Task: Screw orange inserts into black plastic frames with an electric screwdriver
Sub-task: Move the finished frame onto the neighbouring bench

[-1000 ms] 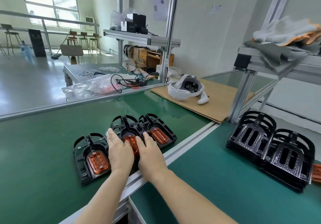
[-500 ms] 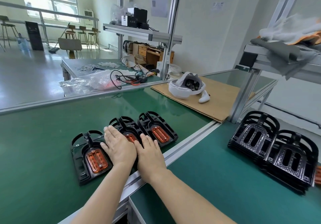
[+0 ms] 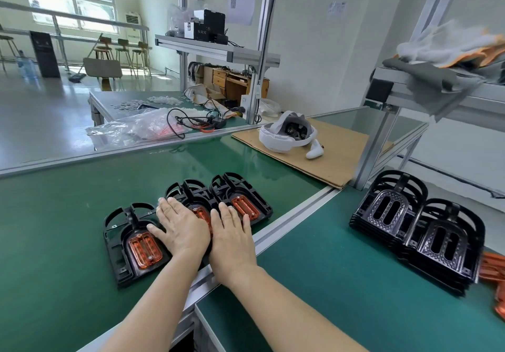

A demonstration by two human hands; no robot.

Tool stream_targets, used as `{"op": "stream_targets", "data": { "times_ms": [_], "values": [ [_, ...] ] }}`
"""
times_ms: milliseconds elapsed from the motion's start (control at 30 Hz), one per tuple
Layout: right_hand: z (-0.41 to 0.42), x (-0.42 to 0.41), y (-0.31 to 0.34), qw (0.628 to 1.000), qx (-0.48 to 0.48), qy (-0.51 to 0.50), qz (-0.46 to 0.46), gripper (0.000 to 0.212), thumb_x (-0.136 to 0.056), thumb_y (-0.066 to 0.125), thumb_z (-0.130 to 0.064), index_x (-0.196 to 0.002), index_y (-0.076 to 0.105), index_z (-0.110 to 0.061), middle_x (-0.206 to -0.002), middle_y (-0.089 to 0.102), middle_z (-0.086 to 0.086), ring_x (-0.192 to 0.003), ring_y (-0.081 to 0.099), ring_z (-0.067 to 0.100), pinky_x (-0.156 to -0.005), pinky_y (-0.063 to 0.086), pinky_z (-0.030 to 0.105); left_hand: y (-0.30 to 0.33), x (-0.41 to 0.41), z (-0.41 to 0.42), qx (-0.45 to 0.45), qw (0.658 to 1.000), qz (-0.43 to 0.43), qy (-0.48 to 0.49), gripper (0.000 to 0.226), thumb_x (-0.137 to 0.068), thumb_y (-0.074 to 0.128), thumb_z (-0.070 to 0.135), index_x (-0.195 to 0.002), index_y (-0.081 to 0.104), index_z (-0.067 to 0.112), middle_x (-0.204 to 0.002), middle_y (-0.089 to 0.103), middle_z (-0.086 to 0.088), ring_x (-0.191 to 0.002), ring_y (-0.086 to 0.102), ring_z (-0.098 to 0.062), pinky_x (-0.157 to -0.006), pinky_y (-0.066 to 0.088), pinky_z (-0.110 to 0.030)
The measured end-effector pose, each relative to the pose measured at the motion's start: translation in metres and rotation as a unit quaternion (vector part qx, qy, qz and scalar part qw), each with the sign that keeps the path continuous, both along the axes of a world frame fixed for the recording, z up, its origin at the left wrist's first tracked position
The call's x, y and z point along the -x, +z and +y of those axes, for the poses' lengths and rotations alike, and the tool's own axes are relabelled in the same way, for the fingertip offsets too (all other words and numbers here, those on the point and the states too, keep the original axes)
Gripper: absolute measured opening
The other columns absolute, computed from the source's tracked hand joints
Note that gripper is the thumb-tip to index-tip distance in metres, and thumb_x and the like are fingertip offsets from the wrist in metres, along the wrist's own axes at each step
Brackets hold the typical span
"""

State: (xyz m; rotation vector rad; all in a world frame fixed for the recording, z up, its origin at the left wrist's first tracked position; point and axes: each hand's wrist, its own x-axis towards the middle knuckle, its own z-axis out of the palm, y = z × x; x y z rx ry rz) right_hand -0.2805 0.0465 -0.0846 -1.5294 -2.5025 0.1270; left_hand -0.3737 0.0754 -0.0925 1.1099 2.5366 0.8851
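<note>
Now both hands lie flat: left hand and right hand have slid slightly nearer on the middle frame, holding nothing. Insert seated; screwdriver unseen; spare frames at 3 o'clock.

Three black frames, orange inserts seated.

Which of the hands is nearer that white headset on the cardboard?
Right. The right hand lies on the side toward the headset; the left hand rests beside it, farther away.
</note>
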Motion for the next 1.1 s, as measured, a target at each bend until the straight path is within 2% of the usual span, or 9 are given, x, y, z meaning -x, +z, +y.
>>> {"op": "stream_targets", "data": {
  "times_ms": [133, 300, 400, 567, 667, 800, 967, 1100],
  "values": [
    [-0.004, -0.016, 0.002, 1.0, -0.004, -0.027, 0.0, 0.072, -0.095, 0.039, -0.008, -0.155, 0.0, -0.012, -0.163, -0.008, 0.007, -0.149, -0.01, 0.021, -0.119, -0.011, 0.044, 0.001, -0.007, -0.003, -0.01, 0.999, 0.032, -0.001, 0.069, -0.091, 0.033, 0.004, -0.151, -0.001, 0.006, -0.16, -0.008, -0.008, -0.147, -0.007, -0.024, -0.115, -0.008, -0.05],
    [-0.01, -0.049, -0.002, 0.998, 0.007, -0.069, 0.012, 0.064, -0.102, 0.034, -0.015, -0.155, -0.001, -0.021, -0.163, -0.007, 0.003, -0.149, -0.01, 0.021, -0.114, -0.016, 0.052, 0.007, -0.026, -0.01, -0.045, 0.995, 0.075, -0.038, 0.073, -0.089, 0.037, 0.002, -0.151, -0.001, 0.008, -0.16, -0.011, -0.006, -0.146, -0.01, -0.023, -0.114, -0.011, -0.048],
    [-0.014, -0.073, -0.004, 0.992, 0.033, -0.114, 0.044, 0.056, -0.105, 0.024, -0.019, -0.155, -0.001, -0.023, -0.163, -0.006, -0.002, -0.149, -0.011, 0.019, -0.113, -0.017, 0.054, 0.012, -0.049, -0.013, -0.078, 0.991, 0.074, -0.082, 0.069, -0.093, 0.038, 0.006, -0.151, 0.001, 0.007, -0.16, -0.008, -0.006, -0.147, -0.006, -0.022, -0.116, -0.008, -0.045],
    [-0.025, -0.116, -0.006, 0.979, 0.052, -0.176, 0.088, 0.054, -0.105, 0.022, -0.021, -0.155, 0.001, -0.025, -0.162, -0.006, -0.008, -0.149, -0.01, 0.014, -0.114, -0.015, 0.055, 0.012, -0.098, -0.02, -0.119, 0.975, 0.034, -0.183, 0.062, -0.096, 0.033, 0.007, -0.151, 0.003, 0.008, -0.16, -0.005, -0.004, -0.147, -0.002, -0.019, -0.118, -0.004, -0.037],
    [-0.035, -0.143, -0.006, 0.969, 0.047, -0.219, 0.108, 0.052, -0.106, 0.022, -0.023, -0.154, 0.002, -0.027, -0.162, -0.007, -0.01, -0.148, -0.011, 0.012, -0.113, -0.015, 0.055, 0.012, -0.128, -0.024, -0.115, 0.963, 0.015, -0.243, 0.06, -0.098, 0.032, 0.011, -0.152, 0.006, 0.015, -0.16, -0.004, -0.002, -0.146, -0.001, -0.019, -0.117, -0.003, -0.039],
    [-0.05, -0.182, -0.006, 0.954, 0.03, -0.275, 0.115, 0.052, -0.106, 0.021, -0.026, -0.154, 0.001, -0.031, -0.162, -0.01, -0.012, -0.148, -0.013, 0.01, -0.112, -0.017, 0.055, 0.009, -0.168, -0.029, -0.083, 0.945, 0.012, -0.317, 0.056, -0.099, 0.036, 0.026, -0.15, 0.014, 0.029, -0.16, -0.004, 0.0, -0.145, 0.001, -0.02, -0.116, -0.001, -0.044],
    [-0.06, -0.234, 0.005, 0.928, -0.001, -0.349, 0.129, 0.053, -0.106, 0.022, -0.027, -0.154, 0.0, -0.03, -0.162, -0.01, -0.011, -0.148, -0.013, 0.011, -0.112, -0.016, 0.056, 0.005, -0.218, -0.032, -0.049, 0.918, 0.022, -0.393, 0.059, -0.099, 0.037, 0.035, -0.151, 0.01, 0.031, -0.16, -0.006, 0.001, -0.146, -0.003, -0.02, -0.116, -0.003, -0.046],
    [-0.061, -0.275, 0.016, 0.904, -0.028, -0.41, 0.117, 0.053, -0.106, 0.022, -0.028, -0.154, 0.0, -0.03, -0.162, -0.008, -0.009, -0.148, -0.012, 0.012, -0.113, -0.013, 0.057, 0.007, -0.263, -0.031, -0.06, 0.89, 0.041, -0.449, 0.06, -0.098, 0.038, 0.038, -0.151, 0.01, 0.032, -0.16, -0.005, 0.002, -0.146, -0.005, -0.019, -0.116, -0.003, -0.047]
  ]
}}
